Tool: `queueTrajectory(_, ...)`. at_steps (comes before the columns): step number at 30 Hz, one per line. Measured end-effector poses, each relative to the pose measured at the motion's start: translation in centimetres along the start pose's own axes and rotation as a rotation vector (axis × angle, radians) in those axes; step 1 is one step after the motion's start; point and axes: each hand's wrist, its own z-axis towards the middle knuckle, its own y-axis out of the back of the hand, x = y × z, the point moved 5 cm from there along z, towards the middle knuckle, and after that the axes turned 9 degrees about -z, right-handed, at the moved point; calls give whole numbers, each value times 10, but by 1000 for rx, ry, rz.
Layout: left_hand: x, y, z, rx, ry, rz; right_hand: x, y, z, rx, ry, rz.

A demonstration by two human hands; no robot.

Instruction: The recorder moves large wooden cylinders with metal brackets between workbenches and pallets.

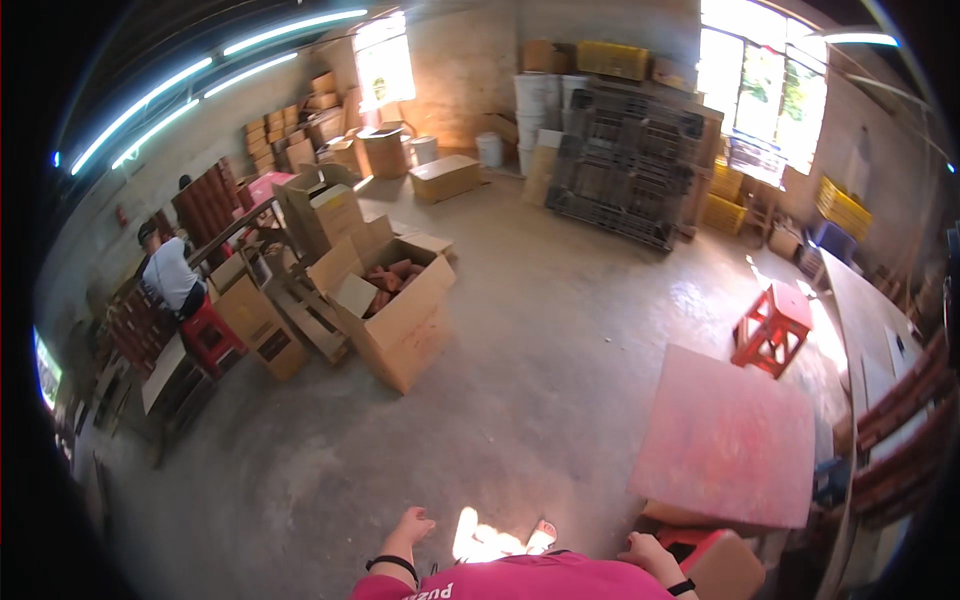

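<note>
My left hand (412, 524) hangs by my body over the grey floor, a dark band on its wrist. Its fingers are loosely bent and a little apart, with nothing in them. My right hand (645, 550) hangs at the other side, also with a dark wristband, its fingers loosely bent and holding nothing that I can see. Nearest to it is a low red stool (712, 545) with a brown surface. Just beyond that stands a table with a worn reddish top (725, 440).
Ahead to the left, an open carton (410, 325) holds reddish-brown pieces. A person in a white shirt (172, 275) sits on a red stool (210, 338) at the left. Dark pallets (625, 165) lean at the back. Another red stool (775, 328) stands beyond the table, near a long board (865, 335).
</note>
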Motion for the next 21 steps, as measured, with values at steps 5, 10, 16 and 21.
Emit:
queueTrajectory(5, -6, 57, 57, -292, 95, 47, 53, 151, 102, -212, 144, 119)
queueTrajectory(10, -64, 45, 74, -359, 322, -39, 85, 260, 201, -293, 255, 199)
queueTrajectory(16, -108, 36, 218, -220, 357, 140, 33, 304, 328, -279, 46, 235)
queueTrajectory(21, -349, -22, 333, -179, -88, 222, -25, 300, 400, 50, -241, 324)
